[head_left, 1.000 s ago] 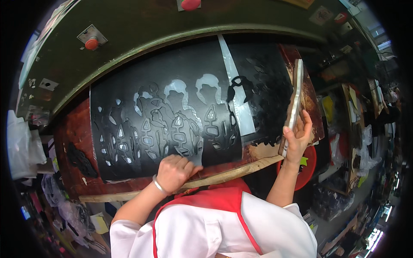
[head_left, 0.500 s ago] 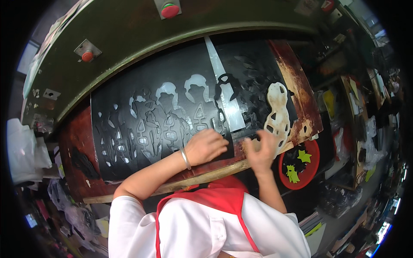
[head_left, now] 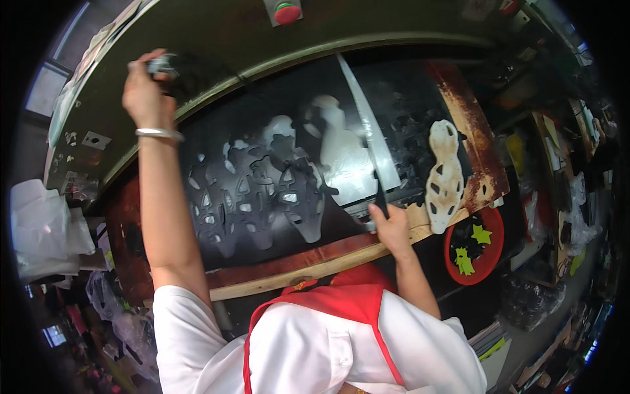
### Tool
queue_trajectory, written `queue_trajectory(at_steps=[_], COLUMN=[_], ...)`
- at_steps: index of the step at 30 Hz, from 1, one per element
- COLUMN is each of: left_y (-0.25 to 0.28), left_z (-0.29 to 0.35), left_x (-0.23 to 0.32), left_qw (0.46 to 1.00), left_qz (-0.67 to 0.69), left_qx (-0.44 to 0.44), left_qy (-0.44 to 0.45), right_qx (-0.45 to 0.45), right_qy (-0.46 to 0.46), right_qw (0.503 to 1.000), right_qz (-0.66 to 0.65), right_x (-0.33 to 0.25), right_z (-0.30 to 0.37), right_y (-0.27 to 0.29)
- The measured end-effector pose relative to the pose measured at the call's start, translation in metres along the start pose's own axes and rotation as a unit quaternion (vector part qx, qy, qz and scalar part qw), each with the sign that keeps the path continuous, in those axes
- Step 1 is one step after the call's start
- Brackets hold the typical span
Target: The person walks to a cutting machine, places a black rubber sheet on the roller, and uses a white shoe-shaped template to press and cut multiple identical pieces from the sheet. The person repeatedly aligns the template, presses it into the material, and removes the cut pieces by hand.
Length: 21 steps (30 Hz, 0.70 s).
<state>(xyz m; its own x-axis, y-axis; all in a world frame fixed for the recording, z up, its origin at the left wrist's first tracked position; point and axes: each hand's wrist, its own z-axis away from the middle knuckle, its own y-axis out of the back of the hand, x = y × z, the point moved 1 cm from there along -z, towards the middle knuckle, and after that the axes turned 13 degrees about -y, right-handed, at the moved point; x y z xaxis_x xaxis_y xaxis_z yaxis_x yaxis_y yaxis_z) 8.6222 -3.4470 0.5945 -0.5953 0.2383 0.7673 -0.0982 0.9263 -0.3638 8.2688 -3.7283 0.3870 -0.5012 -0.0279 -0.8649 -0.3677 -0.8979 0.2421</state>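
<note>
My left hand [head_left: 147, 95] is raised at the upper left, in front of the green machine beam. Its fingers are curled beside a dark, blurred thing that stretches to the right; I cannot make out what it is. My right hand [head_left: 394, 230], near the table's front edge, closes on a narrow black strip [head_left: 380, 194] that points away from me. A black sheet [head_left: 282, 223] with several sole-like cut-outs covers the left and middle of the table. Right of it, a shiny bare patch [head_left: 348, 157] shows. A cream sole-shaped plate with holes [head_left: 445, 174] lies farther right.
The green beam [head_left: 216, 65] with a red push button [head_left: 287, 13] runs along the back. A wooden edge [head_left: 262, 284] borders the front. A red bowl [head_left: 500, 246] with yellow-green star-like pieces stands at the right. Clear plastic bags [head_left: 49, 223] hang at the left.
My left hand has moved from the table's middle up to the far left. The cut sheet has shifted left, baring a shiny patch. A black strip now shows in my right hand.
</note>
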Motion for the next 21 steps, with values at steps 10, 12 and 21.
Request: queue_trajectory(at_steps=[10,12,21], left_y=[0.049,0.051,0.038], left_z=[0.182,0.261,0.084], left_x=[0.014,0.008,-0.023], left_qw=[0.823,0.764,0.987], left_qz=[-0.266,-0.120,0.089], left_qx=[-0.483,-0.617,-0.019], left_qy=[-0.139,-0.146,0.132], right_qx=[-0.345,-0.341,-0.148], right_qy=[-0.110,-0.116,-0.226], right_qw=[0.742,0.760,0.816], right_qz=[-0.564,-0.540,-0.511], right_x=[0.015,0.013,0.005], right_z=[0.064,0.066,0.066], right_y=[-0.059,-0.081,-0.113])
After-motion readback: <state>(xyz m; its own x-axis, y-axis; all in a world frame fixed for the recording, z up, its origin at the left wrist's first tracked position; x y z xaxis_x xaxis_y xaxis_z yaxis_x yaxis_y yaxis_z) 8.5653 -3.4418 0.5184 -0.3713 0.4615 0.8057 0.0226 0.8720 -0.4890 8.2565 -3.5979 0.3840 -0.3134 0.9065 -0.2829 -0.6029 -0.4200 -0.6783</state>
